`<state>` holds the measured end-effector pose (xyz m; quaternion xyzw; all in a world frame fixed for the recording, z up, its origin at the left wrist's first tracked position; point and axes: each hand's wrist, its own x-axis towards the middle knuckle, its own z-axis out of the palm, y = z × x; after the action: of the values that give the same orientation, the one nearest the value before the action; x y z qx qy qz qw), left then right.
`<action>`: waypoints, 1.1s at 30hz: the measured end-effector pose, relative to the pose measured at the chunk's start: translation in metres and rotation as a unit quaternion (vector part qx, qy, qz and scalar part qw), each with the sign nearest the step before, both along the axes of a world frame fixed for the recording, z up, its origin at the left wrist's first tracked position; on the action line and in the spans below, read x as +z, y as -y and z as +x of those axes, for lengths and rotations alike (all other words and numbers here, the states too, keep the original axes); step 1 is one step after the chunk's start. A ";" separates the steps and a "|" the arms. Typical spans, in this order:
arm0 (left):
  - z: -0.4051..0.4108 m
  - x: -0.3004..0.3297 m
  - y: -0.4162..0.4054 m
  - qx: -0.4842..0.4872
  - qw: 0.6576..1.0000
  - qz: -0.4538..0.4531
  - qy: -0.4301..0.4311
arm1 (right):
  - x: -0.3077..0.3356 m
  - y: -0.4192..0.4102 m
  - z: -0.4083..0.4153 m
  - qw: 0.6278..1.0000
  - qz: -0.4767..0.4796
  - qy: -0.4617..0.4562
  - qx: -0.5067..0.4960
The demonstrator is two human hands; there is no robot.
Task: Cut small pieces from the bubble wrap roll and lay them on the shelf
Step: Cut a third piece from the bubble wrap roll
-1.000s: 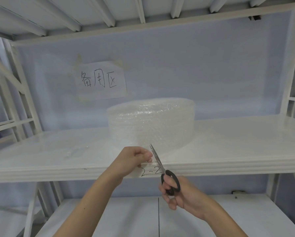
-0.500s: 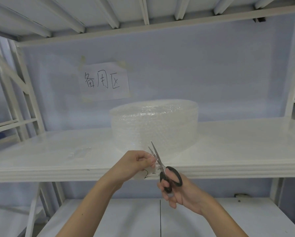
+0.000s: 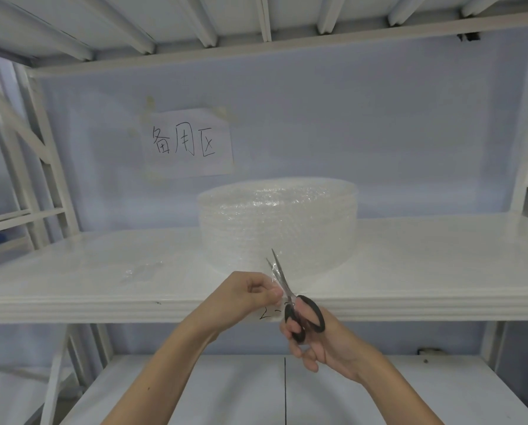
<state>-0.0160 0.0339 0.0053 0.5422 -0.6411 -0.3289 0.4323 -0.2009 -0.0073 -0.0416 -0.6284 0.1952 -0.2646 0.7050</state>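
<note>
A wide roll of clear bubble wrap (image 3: 278, 222) stands on the white shelf (image 3: 425, 259), near its middle. My left hand (image 3: 241, 294) pinches the loose end of the wrap at the shelf's front edge. My right hand (image 3: 315, 338) holds black-handled scissors (image 3: 290, 297), with the blades slightly parted around the wrap just right of my left fingers. A small clear piece of bubble wrap (image 3: 140, 269) lies flat on the shelf to the left of the roll.
A paper sign with handwritten characters (image 3: 189, 142) is taped to the blue wall behind the roll. White rack uprights (image 3: 42, 167) frame both sides. A lower white shelf (image 3: 195, 394) lies beneath my arms, and another shelf's underside runs overhead.
The scissor blades have worked a little further up into the wrap and closed slightly. Both hands stay at the shelf's front edge, and the roll has not moved.
</note>
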 end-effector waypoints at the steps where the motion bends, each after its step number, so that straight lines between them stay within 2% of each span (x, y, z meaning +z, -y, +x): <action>1: 0.001 0.001 0.000 -0.002 1.000 -0.001 -0.002 | 0.002 0.000 0.001 1.000 -0.010 -0.002 -0.006; 10: 0.008 0.009 -0.007 -0.014 1.000 -0.015 -0.022 | 0.000 -0.001 0.005 0.998 -0.033 0.020 -0.049; 15: 0.012 0.012 -0.007 0.057 0.994 -0.050 -0.075 | 0.002 -0.006 0.009 0.997 -0.042 0.022 -0.060; 23: -0.005 0.019 0.000 0.121 0.987 -0.104 -0.009 | 0.006 -0.011 0.010 0.996 -0.050 -0.010 -0.078; 29: -0.004 0.013 0.002 0.110 0.988 -0.097 -0.052 | 0.002 -0.011 0.002 0.999 -0.047 0.006 -0.018; 33: -0.006 0.013 0.000 0.085 0.989 -0.100 -0.062 | 0.003 -0.008 0.003 0.999 -0.050 0.006 -0.019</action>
<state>-0.0217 0.0344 0.0181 0.5274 -0.5942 -0.2587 0.5495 -0.1984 0.0004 -0.0388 -0.6577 0.1896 -0.2907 0.6686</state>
